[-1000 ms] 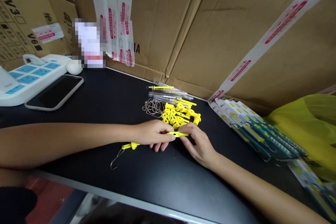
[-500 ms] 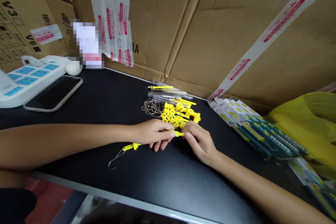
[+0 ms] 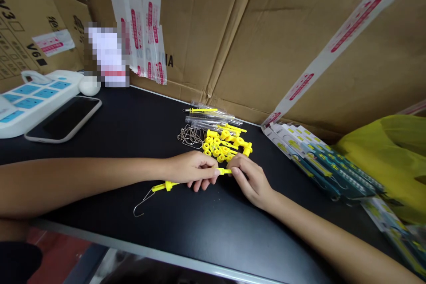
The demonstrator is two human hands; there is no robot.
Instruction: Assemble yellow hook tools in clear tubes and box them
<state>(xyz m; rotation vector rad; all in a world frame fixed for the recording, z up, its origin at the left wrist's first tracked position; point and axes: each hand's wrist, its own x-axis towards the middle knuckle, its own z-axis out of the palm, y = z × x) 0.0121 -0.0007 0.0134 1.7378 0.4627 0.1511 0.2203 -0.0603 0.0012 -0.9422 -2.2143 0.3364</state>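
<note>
A slim yellow plastic rod (image 3: 162,187) runs through my left hand (image 3: 193,168), which is closed around it. From the rod's left end hangs a bent wire hook (image 3: 141,204), over the black table. At the other end my right hand (image 3: 249,179) pinches the yellow tip between thumb and fingers. A short yellow stretch shows between the two hands; the middle of the rod is hidden in my left palm. Just beyond my hands lies a pile of yellow plastic parts (image 3: 219,144), rings and short pieces, beside a tangle of wire hooks (image 3: 191,136).
Clear tubes or sleeves (image 3: 213,120) lie behind the pile. Carded packages (image 3: 319,159) and a yellow mesh bag (image 3: 386,159) are at the right. At the left are a phone (image 3: 63,120) and a white power strip (image 3: 43,93). Cardboard (image 3: 206,31) walls the back.
The whole scene has shifted slightly left in the view. Both hands keep the same grip on the yellow rod, with hardly any visible movement between them.
</note>
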